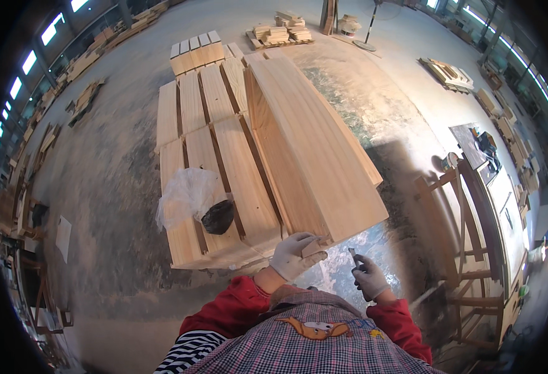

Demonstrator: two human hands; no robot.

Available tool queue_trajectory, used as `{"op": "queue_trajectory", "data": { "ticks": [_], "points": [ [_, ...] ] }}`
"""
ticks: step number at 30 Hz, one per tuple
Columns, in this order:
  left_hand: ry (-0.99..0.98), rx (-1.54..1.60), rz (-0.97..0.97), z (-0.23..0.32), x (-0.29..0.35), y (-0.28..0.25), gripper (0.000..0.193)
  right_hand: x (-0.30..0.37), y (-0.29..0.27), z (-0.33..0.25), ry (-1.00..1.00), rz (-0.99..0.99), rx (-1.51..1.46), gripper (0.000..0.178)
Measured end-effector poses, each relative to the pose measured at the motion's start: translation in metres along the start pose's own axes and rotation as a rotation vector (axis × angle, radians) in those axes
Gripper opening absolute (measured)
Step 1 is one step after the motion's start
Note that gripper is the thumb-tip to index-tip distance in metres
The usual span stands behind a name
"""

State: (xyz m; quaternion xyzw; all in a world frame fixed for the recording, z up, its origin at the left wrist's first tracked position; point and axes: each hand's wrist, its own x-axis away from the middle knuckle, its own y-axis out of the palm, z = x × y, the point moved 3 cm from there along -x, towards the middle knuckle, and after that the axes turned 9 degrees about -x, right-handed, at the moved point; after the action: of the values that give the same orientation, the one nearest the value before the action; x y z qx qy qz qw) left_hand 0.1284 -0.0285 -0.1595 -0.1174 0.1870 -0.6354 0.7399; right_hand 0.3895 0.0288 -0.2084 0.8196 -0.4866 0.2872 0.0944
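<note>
My left hand (291, 257), in a white glove, is closed on a small wooden block (313, 249) at the near end of a long wooden box (324, 149). The box lies on its side on top of a stack of pale boards or boxes (224, 140), its hollow side facing left. Just right of that end, my right hand (372, 280) is gloved with dark fingertips and wraps round a short, slim tool that looks like a utility knife (353, 253). The tool's tip points up and away from me, apart from the box.
On the stack's near left sits a clear plastic bag (189, 193) with a black bundle (218, 217). A wooden-framed workbench (495, 230) stands at the right. Farther off are pallets of wood pieces (280, 34) and a stand with a round base (365, 45).
</note>
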Motion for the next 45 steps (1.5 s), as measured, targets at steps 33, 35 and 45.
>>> {"op": "queue_trajectory", "data": {
  "ticks": [33, 35, 45],
  "points": [
    [0.023, 0.832, 0.217, 0.136, -0.113, -0.141, 0.036, 0.109, 0.138, -0.252, -0.785, 0.002, 0.666, 0.049],
    [0.022, 0.817, 0.210, 0.135, -0.113, -0.143, 0.035, 0.109, 0.139, -0.251, -0.814, -0.005, 0.694, 0.048],
    [0.056, 0.748, 0.223, 0.130, -0.113, -0.145, 0.034, 0.110, 0.142, -0.251, -0.793, -0.043, 0.705, 0.047]
  ]
}}
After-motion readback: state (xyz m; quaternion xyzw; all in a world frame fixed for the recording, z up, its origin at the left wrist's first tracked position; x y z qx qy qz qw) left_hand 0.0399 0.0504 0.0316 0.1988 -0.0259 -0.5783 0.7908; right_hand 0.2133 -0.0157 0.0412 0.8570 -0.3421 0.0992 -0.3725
